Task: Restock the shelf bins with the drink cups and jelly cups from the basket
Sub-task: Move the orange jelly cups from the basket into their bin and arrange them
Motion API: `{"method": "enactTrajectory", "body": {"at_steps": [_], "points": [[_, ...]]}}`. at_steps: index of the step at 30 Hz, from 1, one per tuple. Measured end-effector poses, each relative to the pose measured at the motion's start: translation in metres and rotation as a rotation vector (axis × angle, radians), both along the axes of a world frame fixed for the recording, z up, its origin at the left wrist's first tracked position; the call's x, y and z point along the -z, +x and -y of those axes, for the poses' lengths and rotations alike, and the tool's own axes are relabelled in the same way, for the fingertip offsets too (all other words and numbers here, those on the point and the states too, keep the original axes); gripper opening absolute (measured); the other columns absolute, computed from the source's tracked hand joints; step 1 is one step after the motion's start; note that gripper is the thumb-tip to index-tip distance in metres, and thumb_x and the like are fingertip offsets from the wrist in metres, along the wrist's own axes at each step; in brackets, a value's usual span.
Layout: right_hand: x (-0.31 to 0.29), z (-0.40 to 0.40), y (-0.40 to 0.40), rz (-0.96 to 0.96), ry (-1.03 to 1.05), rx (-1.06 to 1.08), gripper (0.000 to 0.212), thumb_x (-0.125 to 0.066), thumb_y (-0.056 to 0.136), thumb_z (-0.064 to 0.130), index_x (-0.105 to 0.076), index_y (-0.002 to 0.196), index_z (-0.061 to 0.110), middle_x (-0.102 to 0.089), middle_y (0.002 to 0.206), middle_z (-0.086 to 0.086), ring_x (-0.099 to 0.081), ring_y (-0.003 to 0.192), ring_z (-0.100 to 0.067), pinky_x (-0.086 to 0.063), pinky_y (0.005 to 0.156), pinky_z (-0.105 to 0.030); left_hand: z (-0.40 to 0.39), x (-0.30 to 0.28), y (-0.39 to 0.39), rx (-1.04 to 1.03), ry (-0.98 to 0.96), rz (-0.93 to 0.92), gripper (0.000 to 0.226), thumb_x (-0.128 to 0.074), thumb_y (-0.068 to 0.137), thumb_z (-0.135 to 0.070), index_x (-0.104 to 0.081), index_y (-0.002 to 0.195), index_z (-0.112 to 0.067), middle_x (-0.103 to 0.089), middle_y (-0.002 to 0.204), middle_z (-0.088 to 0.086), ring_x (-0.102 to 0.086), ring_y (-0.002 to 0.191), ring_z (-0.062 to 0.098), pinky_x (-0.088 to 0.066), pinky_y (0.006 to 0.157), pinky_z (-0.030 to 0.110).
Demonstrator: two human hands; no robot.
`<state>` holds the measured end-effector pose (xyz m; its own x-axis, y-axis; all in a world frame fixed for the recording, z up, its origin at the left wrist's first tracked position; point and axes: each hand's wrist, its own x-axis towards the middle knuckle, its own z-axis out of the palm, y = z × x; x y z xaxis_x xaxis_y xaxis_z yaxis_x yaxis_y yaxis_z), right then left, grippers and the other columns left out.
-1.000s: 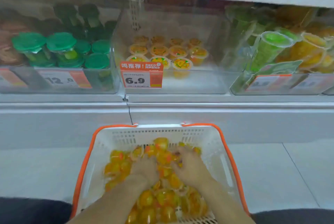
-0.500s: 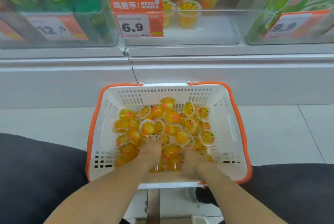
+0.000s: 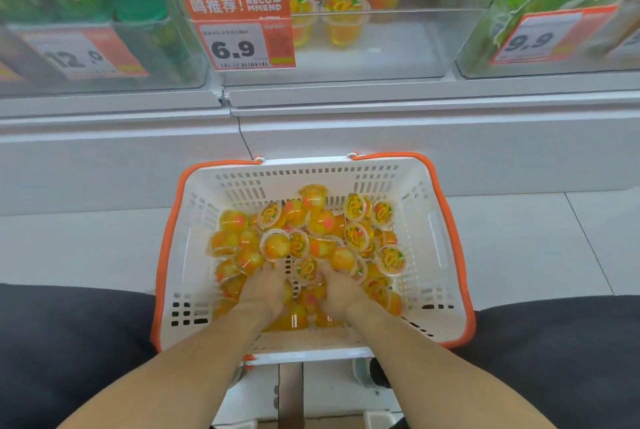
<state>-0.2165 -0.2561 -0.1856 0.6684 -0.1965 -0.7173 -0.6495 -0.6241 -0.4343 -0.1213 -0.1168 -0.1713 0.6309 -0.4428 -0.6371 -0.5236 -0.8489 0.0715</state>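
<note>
At 6 o'clock, two bare forearms reaching forward between dark-clothed knees. Left hand (image 3: 265, 290) and right hand (image 3: 341, 291) side by side, both buried in the jelly cups (image 3: 311, 238); fingers hidden among the cups and blurred, so spread or gripping cannot be told. Cups heaped in the white basket (image 3: 429, 255) with orange handles, on the pale floor. Farther out at 12 o'clock, a clear shelf bin (image 3: 398, 47) holding a few upright jelly cups behind a 6.9 price tag (image 3: 242, 32). Green-lidded drink cups (image 3: 138, 6) at 10 o'clock.
</note>
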Motion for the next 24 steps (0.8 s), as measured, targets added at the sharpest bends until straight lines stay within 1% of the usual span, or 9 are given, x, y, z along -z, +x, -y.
{"method": "enactTrajectory", "body": {"at_steps": [2, 5, 6, 8, 11, 14, 17, 21, 24], "points": [[0.000, 0.003, -0.001, 0.050, 0.011, 0.078, 0.039, -0.074, 0.084, 0.036, -0.046, 0.108, 0.023, -0.055, 0.106, -0.004, -0.056, 0.094, -0.023, -0.045, 0.077, -0.032, 0.003, -0.004, -0.003, -0.112, -0.046, -0.047, 0.079, -0.082, 0.068, -0.037, -0.037, 0.128, -0.015, -0.051, 0.122, 0.007, -0.055, 0.111, 0.024, -0.050, 0.088, 0.033], [-0.004, 0.006, -0.002, 0.054, 0.050, 0.236, 0.043, -0.084, 0.073, 0.037, -0.044, 0.078, 0.022, -0.053, 0.082, 0.004, -0.052, 0.075, -0.015, -0.044, 0.066, -0.031, 0.011, -0.011, -0.002, -0.410, -0.150, -0.134, 0.109, -0.080, 0.056, -0.050, -0.029, 0.144, -0.011, -0.047, 0.136, 0.010, -0.056, 0.116, 0.025, -0.050, 0.085, 0.028], [-0.006, 0.007, -0.002, 0.032, 0.072, 0.289, 0.045, -0.085, 0.070, 0.037, -0.043, 0.073, 0.023, -0.052, 0.078, 0.004, -0.050, 0.070, -0.013, -0.043, 0.062, -0.029, 0.013, -0.015, 0.001, -0.503, -0.183, -0.183, 0.107, -0.077, 0.054, -0.053, -0.035, 0.142, -0.010, -0.052, 0.135, 0.011, -0.059, 0.114, 0.025, -0.053, 0.086, 0.029], [-0.013, 0.011, -0.003, -0.018, 0.144, 0.372, 0.047, -0.087, 0.068, 0.040, -0.043, 0.070, 0.023, -0.051, 0.074, 0.004, -0.050, 0.067, -0.012, -0.041, 0.058, -0.027, 0.018, -0.026, 0.008, -0.660, -0.268, -0.317, 0.073, -0.077, 0.061, -0.044, -0.052, 0.118, -0.005, -0.062, 0.116, 0.007, -0.063, 0.097, 0.022, -0.061, 0.078, 0.039], [-0.031, 0.022, -0.001, -0.011, 0.294, 0.481, 0.040, -0.084, 0.073, 0.041, -0.049, 0.073, 0.022, -0.053, 0.074, 0.006, -0.053, 0.065, -0.010, -0.047, 0.058, -0.025, 0.024, -0.055, 0.022, -0.910, -0.371, -0.673, 0.050, -0.078, 0.071, -0.022, -0.050, 0.111, -0.006, -0.053, 0.122, 0.005, -0.059, 0.096, 0.024, -0.061, 0.073, 0.041], [-0.067, 0.042, 0.011, 0.025, 0.388, 0.528, 0.041, -0.073, 0.078, 0.052, -0.058, 0.103, 0.024, -0.058, 0.100, 0.007, -0.062, 0.076, -0.010, -0.053, 0.060, -0.025, 0.024, -0.086, 0.039, -0.919, -0.469, -1.090, 0.037, -0.065, 0.084, -0.021, -0.062, 0.118, -0.008, -0.063, 0.113, 0.014, -0.061, 0.086, 0.031, -0.054, 0.071, 0.042], [-0.104, 0.067, 0.023, 0.125, 0.365, 0.533, 0.056, -0.063, 0.075, 0.062, -0.064, 0.120, 0.030, -0.062, 0.107, 0.011, -0.063, 0.069, -0.015, -0.048, 0.057, -0.028, 0.037, -0.118, 0.046, -0.841, -0.488, -1.319, 0.048, -0.059, 0.081, -0.045, -0.067, 0.105, -0.004, -0.062, 0.088, 0.020, -0.059, 0.063, 0.032, -0.051, 0.054, 0.032], [-0.161, 0.081, 0.048, 0.361, 0.532, 0.593, 0.035, -0.062, 0.078, 0.055, -0.075, 0.093, 0.027, -0.054, 0.067, 0.009, -0.040, 0.055, -0.012, -0.031, 0.048, -0.024, 0.066, -0.172, 0.058, -0.619, -0.441, -1.165, 0.069, -0.044, 0.086, -0.073, -0.073, 0.090, -0.011, -0.068, 0.074, 0.007, -0.062, 0.054, 0.021, -0.046, 0.050, 0.026], [-0.205, 0.075, 0.064, 0.578, 0.606, 0.600, 0.037, -0.058, 0.078, 0.051, -0.072, 0.093, 0.021, -0.053, 0.071, 0.004, -0.042, 0.059, -0.010, -0.030, 0.048, -0.021, 0.082, -0.224, 0.069, -0.413, -0.527, -1.016, 0.074, -0.028, 0.090, -0.076, -0.074, 0.102, -0.019, -0.071, 0.083, -0.001, -0.062, 0.060, 0.017, -0.044, 0.041, 0.024]]}}
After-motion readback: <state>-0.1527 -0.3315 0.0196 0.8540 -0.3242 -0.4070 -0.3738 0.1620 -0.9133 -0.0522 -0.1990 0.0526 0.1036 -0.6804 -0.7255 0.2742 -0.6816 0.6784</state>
